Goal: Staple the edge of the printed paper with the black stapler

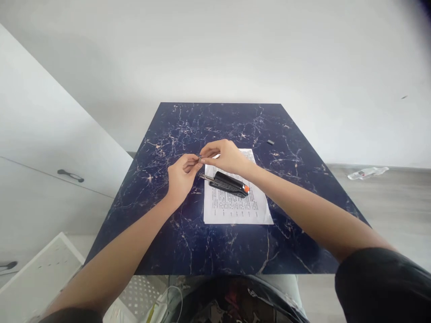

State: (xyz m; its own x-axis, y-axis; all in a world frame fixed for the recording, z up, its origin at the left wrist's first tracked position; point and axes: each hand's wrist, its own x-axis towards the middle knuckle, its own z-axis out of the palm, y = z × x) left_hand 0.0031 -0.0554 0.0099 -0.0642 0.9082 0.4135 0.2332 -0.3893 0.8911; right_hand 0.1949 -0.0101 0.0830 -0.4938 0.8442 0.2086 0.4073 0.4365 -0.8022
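Note:
My left hand (182, 178) and my right hand (227, 157) meet fingertip to fingertip above the left edge of the printed sheets. Both pinch a small grey strip of staples (200, 159), mostly covered by the fingers. Just below them a black stapler (230, 184) with an orange button lies on the paper (239, 215). Its metal magazine sticks out at the left end, towards my left hand. Another short dark grey strip (270, 142), which looks like staples, rests on the table beyond the paper's upper right corner.
The dark blue marble-patterned table (215, 255) backs onto a white wall. White cabinets (43, 148) with dark handles stand at the left. A white perforated rack (141, 291) is below the table at lower left. A clear plastic package (367, 173) lies on the floor to the right.

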